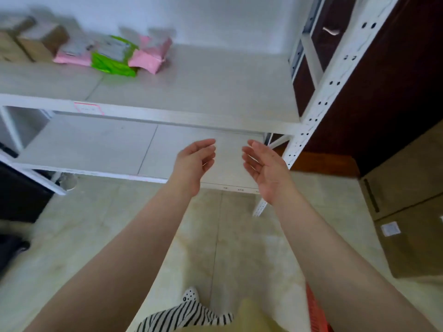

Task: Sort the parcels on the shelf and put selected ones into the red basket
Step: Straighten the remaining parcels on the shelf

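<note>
Both of my hands are raised in front of the white shelf (182, 117), empty, palms facing each other. My left hand (194, 161) has loosely curved fingers; my right hand (263, 166) has its fingers spread. On the upper shelf board at the far left lie soft parcels: a pink one (72, 56), a green one (112, 59) and another pink one (149, 57), next to brown cardboard boxes (36, 41). They are well away from both hands. A sliver of the red basket (316, 312) shows at the bottom, behind my right forearm.
The lower shelf board (96, 149) lies under my hands. A perforated white upright (323, 104) stands at the right with a dark wooden cabinet (383, 92) behind it. Large cardboard boxes (412, 212) sit on the tiled floor at right. A dark object (14, 192) is at the left.
</note>
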The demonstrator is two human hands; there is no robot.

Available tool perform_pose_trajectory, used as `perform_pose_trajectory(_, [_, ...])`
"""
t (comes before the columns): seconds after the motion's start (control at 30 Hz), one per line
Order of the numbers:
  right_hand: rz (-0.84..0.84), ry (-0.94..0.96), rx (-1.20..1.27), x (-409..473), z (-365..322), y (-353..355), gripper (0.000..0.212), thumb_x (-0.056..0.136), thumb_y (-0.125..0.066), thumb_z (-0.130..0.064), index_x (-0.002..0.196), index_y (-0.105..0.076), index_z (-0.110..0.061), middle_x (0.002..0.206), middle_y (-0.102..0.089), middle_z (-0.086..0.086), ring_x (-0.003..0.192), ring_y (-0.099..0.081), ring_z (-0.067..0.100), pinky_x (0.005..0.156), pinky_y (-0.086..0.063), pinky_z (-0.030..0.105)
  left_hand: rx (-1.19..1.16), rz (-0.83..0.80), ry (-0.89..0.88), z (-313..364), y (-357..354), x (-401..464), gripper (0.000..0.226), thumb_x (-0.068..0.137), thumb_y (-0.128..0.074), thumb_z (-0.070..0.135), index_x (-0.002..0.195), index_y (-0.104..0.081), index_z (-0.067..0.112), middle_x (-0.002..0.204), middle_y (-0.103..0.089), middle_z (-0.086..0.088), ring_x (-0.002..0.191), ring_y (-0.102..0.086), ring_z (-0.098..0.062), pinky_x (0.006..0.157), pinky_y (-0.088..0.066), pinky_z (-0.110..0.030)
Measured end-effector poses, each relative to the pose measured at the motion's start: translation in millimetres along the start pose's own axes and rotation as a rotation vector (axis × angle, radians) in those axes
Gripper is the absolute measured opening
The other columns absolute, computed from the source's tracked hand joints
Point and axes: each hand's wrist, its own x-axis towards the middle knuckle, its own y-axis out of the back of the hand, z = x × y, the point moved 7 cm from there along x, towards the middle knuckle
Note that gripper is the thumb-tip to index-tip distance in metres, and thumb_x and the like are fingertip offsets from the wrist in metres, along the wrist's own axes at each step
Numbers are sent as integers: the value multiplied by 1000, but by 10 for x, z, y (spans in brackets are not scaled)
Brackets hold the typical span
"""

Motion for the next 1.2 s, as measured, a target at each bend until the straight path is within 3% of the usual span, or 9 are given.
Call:
perform_pose_trajectory(0.33, [-155, -34, -149, 310, 465, -1727, 12, 91, -68, -17, 104, -70, -18, 95, -73, 1, 86, -68, 15, 82, -55, 27, -25, 175, -113, 904, 1730, 222, 18, 89, -62, 4, 99, -71, 17, 79, -63, 2, 73, -59, -9, 75, -51, -20])
perform_pose_trajectory(0.53, [-200, -47, -199, 483, 536, -2394, 11, 92, -67, -16, 102, -70, -17, 97, -73, 2, 84, -68, 14, 78, -56, 25, -56, 263, -133, 1207, 2332, 333, 20, 89, -61, 4, 100, -71, 18, 81, -63, 3, 74, -60, -8, 78, -50, -20])
perform_pose_trajectory(0.77, [-245, 25, -166, 1038, 345, -3230, 11, 92, -64, -11, 102, -67, -17, 94, -72, 3, 83, -67, 13, 78, -56, 24, 55, 252, -349, 2198, 2792, 778, 23, 88, -62, 3, 102, -69, 20, 89, -66, 4, 83, -62, -9, 80, -52, -20])
perform_pose_trajectory(0.93, [-188, 49, -108, 1673, 265, -3795, 16, 91, -66, -9, 104, -62, -18, 92, -65, 3, 78, -62, 14, 77, -54, 26, 222, 285, -421, 2835, 3041, 1381, 30, 85, -66, 5, 113, -67, 14, 102, -65, -3, 91, -62, -15, 83, -51, -27])
perform_pose_trajectory(1.03, [-132, 79, -136, 2009, 241, -4085, 29, 91, -67, -12, 117, -58, -18, 100, -61, 4, 79, -59, 14, 76, -52, 26, 327, 331, -397, 3072, 3207, 1686, 42, 83, -72, 14, 125, -62, 16, 114, -65, -3, 94, -62, -13, 88, -50, -30])
perform_pose_trajectory(1.1, [-48, 133, -187, 2204, 218, -4191, 40, 89, -70, -13, 126, -54, -17, 112, -61, 6, 85, -59, 14, 79, -50, 27, 431, 393, -399, 3202, 3347, 1861, 50, 86, -70, 19, 134, -54, 20, 124, -58, 0, 100, -57, -12, 83, -45, -26])
perform_pose_trajectory(1.2, [150, 235, -216, 2403, 151, -4189, 54, 86, -74, -16, 135, -50, -15, 131, -58, 9, 106, -57, 20, 89, -47, 31, 504, 462, -381, 3321, 3655, 2163, 70, 87, -71, 28, 147, -38, 20, 142, -45, -4, 121, -47, -16, 91, -38, -30])
